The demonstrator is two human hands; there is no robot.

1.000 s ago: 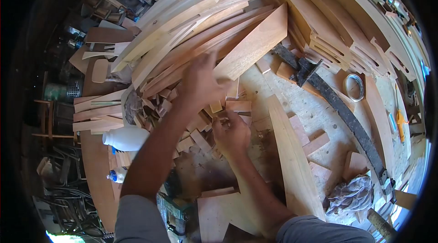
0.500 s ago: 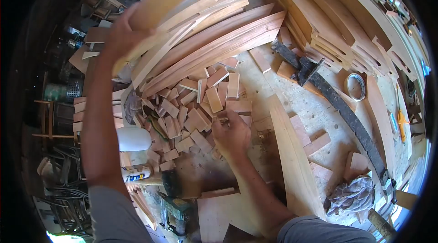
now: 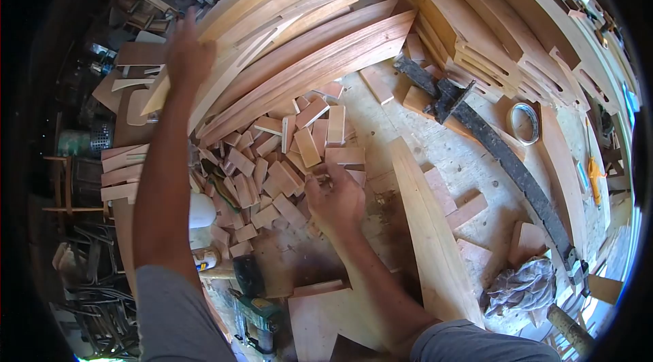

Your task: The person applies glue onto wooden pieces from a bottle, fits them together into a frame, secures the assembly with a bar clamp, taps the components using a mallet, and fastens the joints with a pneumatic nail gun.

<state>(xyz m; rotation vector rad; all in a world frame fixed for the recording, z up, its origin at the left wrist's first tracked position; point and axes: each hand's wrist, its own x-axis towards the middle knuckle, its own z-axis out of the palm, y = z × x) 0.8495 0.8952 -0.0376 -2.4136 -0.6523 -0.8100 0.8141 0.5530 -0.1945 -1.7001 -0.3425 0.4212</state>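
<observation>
My left hand [image 3: 190, 56] is at the left end of a curved wooden plank [image 3: 238, 8], which lies on top of a stack of similar slotted pieces. Its fingers are stretched out, not wrapped round the wood. My right hand [image 3: 337, 199] hovers by a heap of small wooden blocks [image 3: 275, 171], fingers curled together. Whatever is between those fingertips, if anything, is too small to name. Just beyond them lies a pale block [image 3: 307, 148].
A long tapered board [image 3: 432, 226] lies right of my right arm. Farther right are a dark metal bar clamp [image 3: 510, 165], a tape roll [image 3: 524, 123] and a crumpled plastic bag [image 3: 522, 287]. A green power tool [image 3: 258, 314] sits at the lower left.
The curved plank, blurred in motion at my left hand before, now rests on the stack. My left hand has loosened from it, fingers extended. My right hand keeps its curled pose; the view shifts slightly.
</observation>
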